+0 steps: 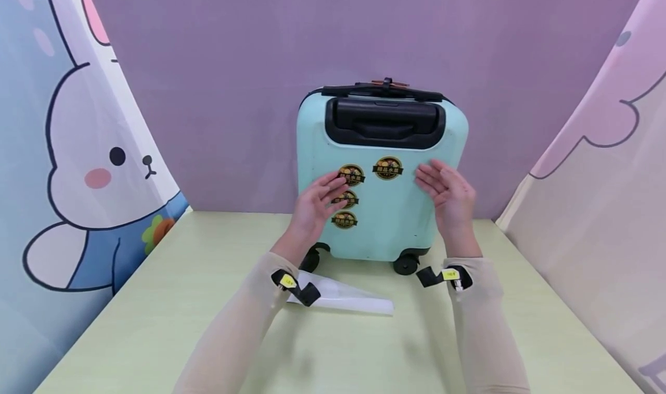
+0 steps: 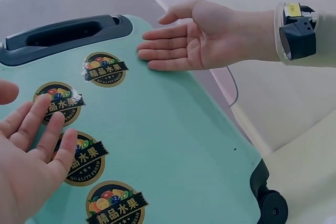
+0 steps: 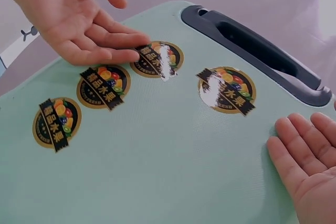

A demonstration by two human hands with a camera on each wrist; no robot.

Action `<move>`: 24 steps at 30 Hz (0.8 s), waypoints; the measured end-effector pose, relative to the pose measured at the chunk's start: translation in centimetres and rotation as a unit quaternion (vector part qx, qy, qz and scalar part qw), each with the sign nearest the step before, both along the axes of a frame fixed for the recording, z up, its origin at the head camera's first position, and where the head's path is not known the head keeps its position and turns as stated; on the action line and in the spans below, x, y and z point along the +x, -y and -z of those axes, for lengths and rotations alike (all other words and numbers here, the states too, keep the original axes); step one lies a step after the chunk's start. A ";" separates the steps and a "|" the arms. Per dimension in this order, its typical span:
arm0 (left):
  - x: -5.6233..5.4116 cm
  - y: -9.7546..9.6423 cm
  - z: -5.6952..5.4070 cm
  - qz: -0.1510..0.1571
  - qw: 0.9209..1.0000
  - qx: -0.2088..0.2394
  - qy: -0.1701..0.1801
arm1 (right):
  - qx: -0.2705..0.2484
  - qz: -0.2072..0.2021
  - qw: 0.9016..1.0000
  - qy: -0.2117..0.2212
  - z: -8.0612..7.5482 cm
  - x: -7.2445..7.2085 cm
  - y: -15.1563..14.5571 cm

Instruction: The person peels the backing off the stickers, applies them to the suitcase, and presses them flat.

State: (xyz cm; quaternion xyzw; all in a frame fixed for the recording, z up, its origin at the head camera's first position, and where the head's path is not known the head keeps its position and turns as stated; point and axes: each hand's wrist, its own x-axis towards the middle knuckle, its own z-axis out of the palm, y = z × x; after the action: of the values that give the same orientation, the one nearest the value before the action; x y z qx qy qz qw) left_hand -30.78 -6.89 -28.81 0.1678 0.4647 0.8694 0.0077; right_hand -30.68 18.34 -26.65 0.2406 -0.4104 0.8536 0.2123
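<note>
Trolley suitcase (image 1: 390, 209) stands upright on tabletop (image 1: 546, 324), apparently so fruit stickers (image 1: 387, 168) lie within reach. Left hand (image 1: 315, 204) near stickers, right hand (image 1: 451, 196) near suitcase's right edge; fingers extended, gripping nothing.

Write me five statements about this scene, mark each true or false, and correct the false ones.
1. The suitcase stands upright on the table. True.
2. Exactly two round stickers are on the suitcase's face. False: there are four.
3. A white sheet lies in front of the suitcase. True.
4. The right hand grips the black handle. False: it holds nothing and is beside the suitcase's right edge in the head view.
5. The left hand is nearer the column of three stickers than the right hand is. True.
</note>
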 end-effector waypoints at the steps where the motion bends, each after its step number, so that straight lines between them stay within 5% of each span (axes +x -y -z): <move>1: 0.1 0.1 0.1 -0.001 1.000 0.002 0.004 | 0.000 0.003 1.000 -0.001 0.0 0.0 -0.1; 7: 0.3 0.8 0.5 -0.002 1.000 0.003 0.011 | 0.004 0.022 1.000 -0.004 0.2 0.3 -0.6; 15: 1.0 2.2 1.7 -0.011 0.999 -0.037 0.014 | 0.076 0.067 0.995 -0.010 0.8 1.2 -1.2; 20: 1.7 3.1 2.8 -0.022 0.995 -0.096 0.015 | 0.130 0.090 0.987 -0.015 1.6 1.8 -1.4; 24: 2.3 3.9 4.1 -0.030 0.985 -0.172 -0.003 | 0.198 0.113 0.974 -0.017 2.6 2.3 -1.4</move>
State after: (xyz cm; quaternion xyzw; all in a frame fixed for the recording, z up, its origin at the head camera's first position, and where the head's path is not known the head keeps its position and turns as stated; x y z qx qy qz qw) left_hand -28.48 -10.82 -32.87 0.1524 0.6125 0.7756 0.0094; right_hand -28.40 19.69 -29.26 0.2442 -0.5922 0.7217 0.2621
